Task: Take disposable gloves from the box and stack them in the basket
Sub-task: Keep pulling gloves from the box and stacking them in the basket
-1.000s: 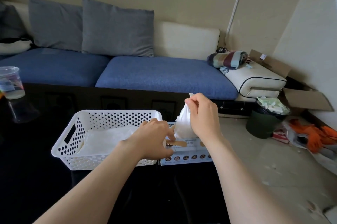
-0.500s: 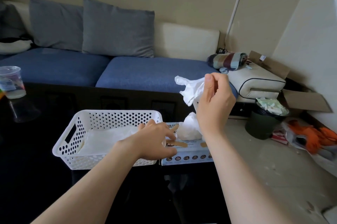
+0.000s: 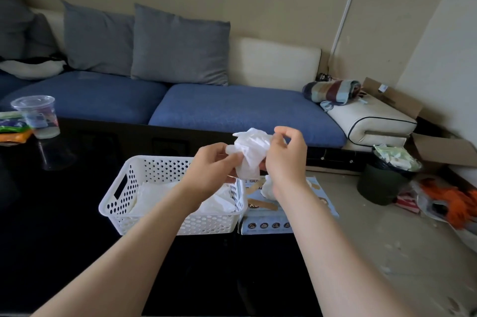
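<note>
1. White, thin plastic glove (image 3: 249, 147): crumpled into a loose wad and held in the air between both hands, above the place where the basket and the box meet.
2. Left hand (image 3: 210, 170): thumb and fingers are curled round the left and lower part of the glove, gripping it.
3. Right hand (image 3: 285, 161): fingers are bent, and their tips pinch the right edge of the glove. The thumb and forefinger are raised near the top of the wad.
4. Basket (image 3: 114, 203): white perforated plastic with a handle slot in its left end, standing on the glossy black bench (image 3: 64, 252). Flattened gloves (image 3: 157, 195) lie on its bottom.
5. Box (image 3: 260, 216): pale blue carton just beside the right wall of the basket, at the right edge of the bench. A white tuft (image 3: 267, 188) of glove material stands up from its top opening, partly hidden by the right wrist.
6. Clear plastic cup (image 3: 36, 116): upright at the far left of the bench, well apart from the basket, with coloured packets (image 3: 11, 126) beside it.
7. Background: a blue sofa (image 3: 245, 107) with grey cushions (image 3: 178, 45) and a rolled striped blanket (image 3: 331, 90) at its right end. A dark bin (image 3: 384, 185), filled to the rim, stands on the floor near an open cardboard carton (image 3: 444, 147).
</note>
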A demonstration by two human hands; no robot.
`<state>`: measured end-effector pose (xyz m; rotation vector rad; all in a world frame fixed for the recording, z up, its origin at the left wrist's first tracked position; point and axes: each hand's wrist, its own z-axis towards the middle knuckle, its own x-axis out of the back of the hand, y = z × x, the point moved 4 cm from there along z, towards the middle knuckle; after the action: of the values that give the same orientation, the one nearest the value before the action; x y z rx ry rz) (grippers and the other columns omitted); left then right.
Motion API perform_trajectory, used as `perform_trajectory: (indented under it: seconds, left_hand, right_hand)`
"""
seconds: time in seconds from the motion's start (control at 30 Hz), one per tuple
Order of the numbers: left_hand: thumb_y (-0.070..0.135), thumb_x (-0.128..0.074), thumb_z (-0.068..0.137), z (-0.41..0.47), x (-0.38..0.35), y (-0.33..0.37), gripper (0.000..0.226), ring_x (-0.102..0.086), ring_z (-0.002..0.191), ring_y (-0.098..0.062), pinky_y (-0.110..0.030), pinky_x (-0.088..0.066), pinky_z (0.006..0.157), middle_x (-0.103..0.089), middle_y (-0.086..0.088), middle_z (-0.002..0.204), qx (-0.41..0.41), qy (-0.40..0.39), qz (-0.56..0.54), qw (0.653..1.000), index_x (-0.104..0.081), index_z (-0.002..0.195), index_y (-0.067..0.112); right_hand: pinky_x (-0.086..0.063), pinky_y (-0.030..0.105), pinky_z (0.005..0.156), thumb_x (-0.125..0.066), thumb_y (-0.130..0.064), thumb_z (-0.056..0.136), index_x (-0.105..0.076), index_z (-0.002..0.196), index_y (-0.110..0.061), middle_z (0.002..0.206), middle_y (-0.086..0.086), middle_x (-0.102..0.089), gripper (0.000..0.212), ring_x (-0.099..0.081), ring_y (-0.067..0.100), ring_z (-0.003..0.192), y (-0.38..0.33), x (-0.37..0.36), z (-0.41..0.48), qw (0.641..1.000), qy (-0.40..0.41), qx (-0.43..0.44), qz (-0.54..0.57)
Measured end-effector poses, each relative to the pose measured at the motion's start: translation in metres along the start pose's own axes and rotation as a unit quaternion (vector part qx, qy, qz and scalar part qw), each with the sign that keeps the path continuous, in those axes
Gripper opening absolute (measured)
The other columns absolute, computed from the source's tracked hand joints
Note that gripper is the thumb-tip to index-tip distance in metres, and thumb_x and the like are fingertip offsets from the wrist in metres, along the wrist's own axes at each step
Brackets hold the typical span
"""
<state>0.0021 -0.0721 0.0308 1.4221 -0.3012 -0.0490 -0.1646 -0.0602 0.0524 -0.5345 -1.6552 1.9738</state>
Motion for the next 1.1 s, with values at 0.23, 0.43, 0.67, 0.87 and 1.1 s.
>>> perform_trajectory:
  seconds: [0.23, 0.43, 0.67, 0.87, 1.1]
  left_hand:
    - [0.028, -0.06, 0.106, -0.002, 0.028, -0.001, 0.025, -0.078, 0.078, -0.031, -0.045, -0.066, 0.073, -0.075, -0.019, 0.1, 0.064, 0.107, -0.168, 0.978, -0.051, 0.128, 0.021]
    - [0.046, -0.083, 0.087, -0.009, 0.035, 0.005, 0.035, -0.074, 0.092, -0.014, -0.022, -0.057, 0.073, -0.072, -0.002, 0.104, -0.026, 0.048, -0.013, 0.998, -0.07, 0.117, 0.031]
    - [0.028, -0.069, 0.1, -0.009, 0.047, 0.006, 0.016, -0.061, 0.073, -0.013, -0.031, -0.051, 0.068, -0.072, -0.016, 0.093, -0.06, 0.114, -0.004, 0.992, -0.077, 0.092, 0.017]
    - [0.033, -0.064, 0.103, -0.007, 0.059, 0.006, 0.027, -0.063, 0.075, -0.018, -0.036, -0.05, 0.069, -0.074, -0.017, 0.089, -0.08, 0.172, -0.034, 0.981, -0.075, 0.089, 0.013]
    - [0.032, -0.047, 0.112, -0.004, 0.061, 0.002, 0.04, -0.06, 0.073, -0.012, -0.031, -0.054, 0.067, -0.065, -0.001, 0.077, -0.062, 0.162, -0.058, 0.983, -0.069, 0.096, 0.002]
  right_hand:
    - [-0.068, 0.041, 0.079, -0.034, 0.01, 0.1, -0.069, 0.127, -0.024, 0.13, 0.005, -0.05, 0.055, -0.074, 0.012, 0.052, -0.006, -0.015, -0.02, 0.974, -0.045, -0.174, 0.135]
    - [-0.068, 0.043, 0.08, -0.036, 0.012, 0.101, -0.073, 0.124, -0.016, 0.124, 0.008, -0.056, 0.052, -0.078, 0.027, 0.059, -0.017, -0.028, -0.032, 0.963, -0.088, -0.194, 0.167]
    - [-0.067, 0.046, 0.085, -0.04, 0.006, 0.098, -0.076, 0.115, -0.008, 0.119, 0.025, -0.069, 0.042, -0.08, 0.039, 0.089, -0.01, -0.04, -0.037, 0.943, -0.157, -0.247, 0.161]
    - [-0.067, 0.041, 0.082, -0.063, -0.001, 0.092, -0.071, 0.117, -0.008, 0.104, 0.013, -0.078, 0.027, -0.082, 0.023, 0.078, -0.005, -0.044, -0.041, 0.953, -0.263, -0.123, -0.082]
    - [-0.041, 0.03, 0.058, -0.085, -0.037, 0.072, -0.058, 0.065, -0.004, 0.059, -0.005, -0.049, 0.044, -0.05, 0.015, 0.056, -0.015, -0.034, -0.033, 0.963, -0.203, 0.029, -0.175]
